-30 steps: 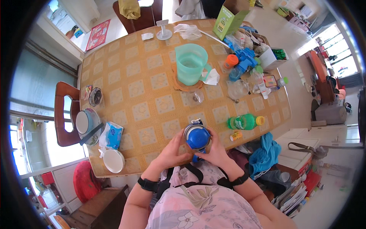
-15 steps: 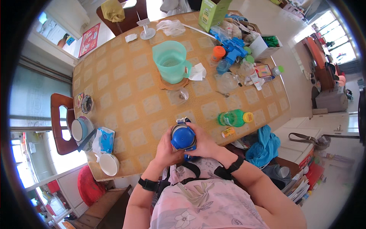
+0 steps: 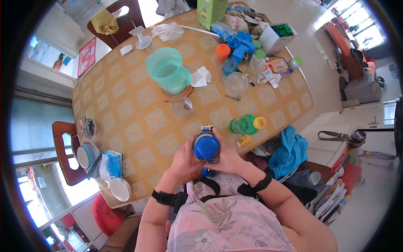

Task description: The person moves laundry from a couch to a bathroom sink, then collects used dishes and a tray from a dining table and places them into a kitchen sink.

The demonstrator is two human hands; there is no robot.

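Both hands cup a water bottle with a blue domed lid (image 3: 206,147) at the table's near edge, seen from above. My left hand (image 3: 184,158) closes around its left side. On the opposite side, my right hand (image 3: 228,157) wraps it, fingers curved toward the far side. The lid faces up, and most of the bottle's body is hidden below it and by my hands. Just right of the hands lies a green plastic bottle (image 3: 242,124) with a yellow cap, beside a small yellow-orange container (image 3: 243,140).
A translucent green pitcher (image 3: 168,73) stands on a round mat, a clear lid (image 3: 182,107) near it. Small scissors (image 3: 233,98), jars and a white box (image 3: 275,38) crowd the far right. Bowls (image 3: 120,190) and a blue tissue pack (image 3: 113,164) sit at left.
The view has turned a little, so the table's things appear shifted left. Both hands keep hold of the bottle, which sits slightly farther right and higher in view.
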